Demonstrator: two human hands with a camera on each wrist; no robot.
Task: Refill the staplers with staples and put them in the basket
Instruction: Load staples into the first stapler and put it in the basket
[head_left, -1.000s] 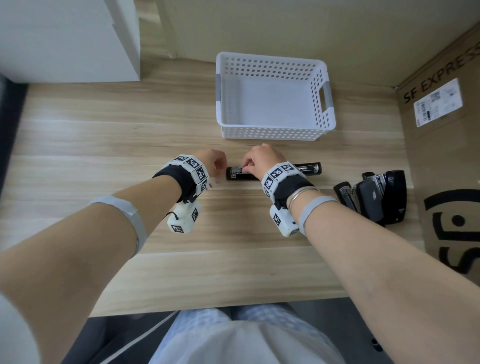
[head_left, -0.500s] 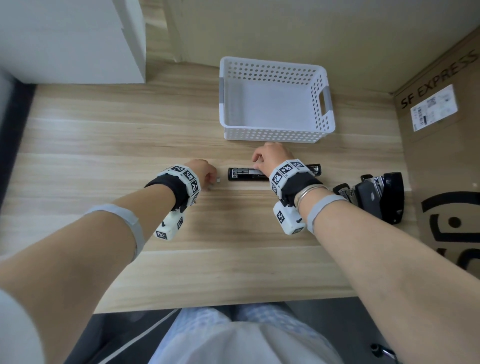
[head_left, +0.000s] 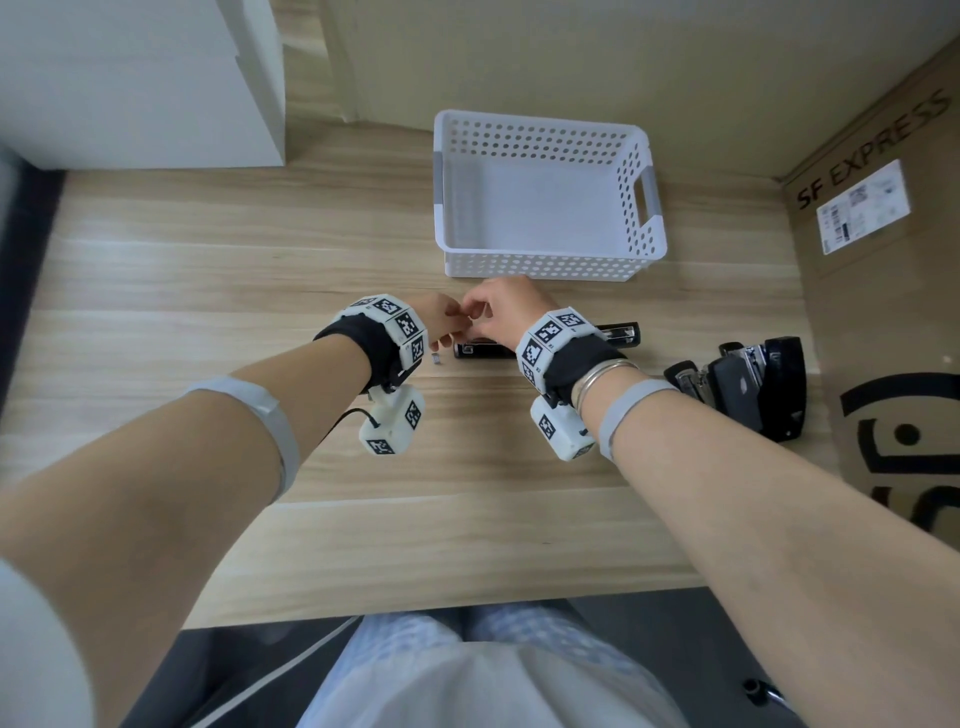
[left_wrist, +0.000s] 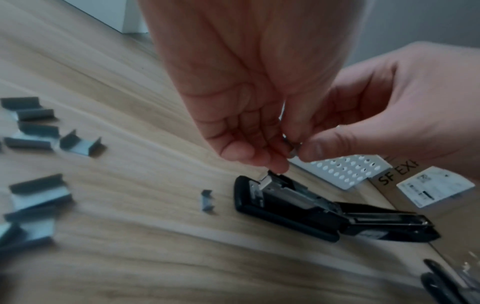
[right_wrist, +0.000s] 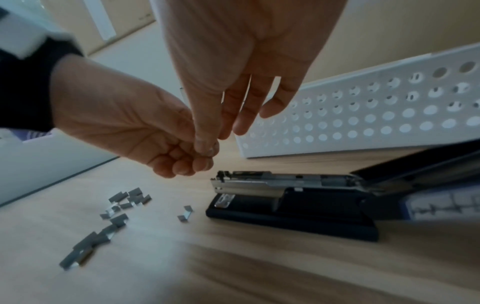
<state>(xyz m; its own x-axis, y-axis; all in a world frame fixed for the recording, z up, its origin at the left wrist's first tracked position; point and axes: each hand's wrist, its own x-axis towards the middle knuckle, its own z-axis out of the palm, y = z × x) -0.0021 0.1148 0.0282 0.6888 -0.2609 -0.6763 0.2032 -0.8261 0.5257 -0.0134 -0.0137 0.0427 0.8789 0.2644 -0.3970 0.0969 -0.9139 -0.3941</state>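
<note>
A black stapler (head_left: 618, 332) lies opened flat on the wooden table, its metal staple channel (right_wrist: 262, 182) facing up. Just above its left end my left hand (head_left: 441, 317) and right hand (head_left: 498, 312) meet. Together their fingertips pinch a small strip of staples (left_wrist: 291, 147), the left hand (left_wrist: 259, 152) with curled fingers, the right hand (right_wrist: 207, 145) between thumb and forefinger. One short staple piece (left_wrist: 207, 200) lies beside the stapler's end. Several loose staple strips (right_wrist: 122, 205) are scattered further left. The white perforated basket (head_left: 540, 265) stands behind, holding nothing.
Several more black staplers (head_left: 743, 384) lie heaped at the right, against a brown cardboard box (head_left: 883, 312). A white cabinet (head_left: 140, 78) stands at the back left. Bare table stretches to the left and towards me.
My left hand rose from the table by the loose staples and moved right. The right hand shifted left from the stapler's middle. They now meet over its left end.
</note>
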